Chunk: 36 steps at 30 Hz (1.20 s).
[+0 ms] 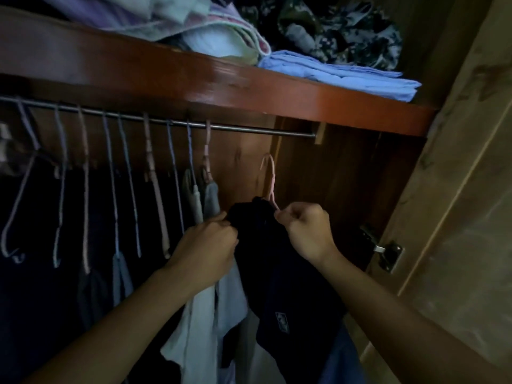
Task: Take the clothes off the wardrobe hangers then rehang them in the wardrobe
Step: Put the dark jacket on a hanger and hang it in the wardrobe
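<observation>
folded blue cloth (343, 76) – shelf-top, camouflage fabric (346, 31), door latch (388, 252)

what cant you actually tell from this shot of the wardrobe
- Head view: whether the dark garment is fully on the pink hanger; cloth and the right hand cover the hanger's arms.
- What the left hand pinches exactly; its fingers hide it.
- The rail runs off the left edge.
- Clothes at lower left are too dark to separate.

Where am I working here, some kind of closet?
Most likely a home wardrobe: a metal rail carrying hangers and clothes, folded laundry on a wooden shelf above, and an open door to the right.
</observation>
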{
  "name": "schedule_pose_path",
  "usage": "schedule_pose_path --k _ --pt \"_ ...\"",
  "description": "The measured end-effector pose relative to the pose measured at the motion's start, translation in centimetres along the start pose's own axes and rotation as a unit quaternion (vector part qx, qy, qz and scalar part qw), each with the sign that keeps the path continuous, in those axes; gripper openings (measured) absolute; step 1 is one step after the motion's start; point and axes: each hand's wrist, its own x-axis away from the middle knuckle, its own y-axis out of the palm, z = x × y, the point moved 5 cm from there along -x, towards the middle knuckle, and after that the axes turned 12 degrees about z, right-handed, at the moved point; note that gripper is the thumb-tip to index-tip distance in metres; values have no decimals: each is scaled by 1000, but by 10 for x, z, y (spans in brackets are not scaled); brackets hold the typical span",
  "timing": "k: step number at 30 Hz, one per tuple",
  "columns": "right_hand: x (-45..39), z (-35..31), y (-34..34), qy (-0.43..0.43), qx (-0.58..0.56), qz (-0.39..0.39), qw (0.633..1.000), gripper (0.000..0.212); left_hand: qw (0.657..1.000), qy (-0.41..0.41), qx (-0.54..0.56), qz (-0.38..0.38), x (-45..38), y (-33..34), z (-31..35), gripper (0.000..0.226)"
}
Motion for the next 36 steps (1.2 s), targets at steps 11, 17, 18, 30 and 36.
schedule_pose_path --k 11,17,18,30,36 --pt "-75 -58 75 -3 -42 48 998 20 996 -22 -15 81 -13 -17 -6 30" --pt "-93 -69 99 -29 -39 70 996 29 993 -32 -18 113 -16 -16 -13 30" --pt "-96 -71 103 -31 -39 66 997 29 993 -29 -15 115 -17 -15 -14 30" --pt "-96 -51 146 25 -5 -9 1000 47 993 -18 15 118 -20 -19 -26 31" --pt "-76 -52 117 30 -5 -35 999 48 992 -6 14 123 -23 -22 -21 29"
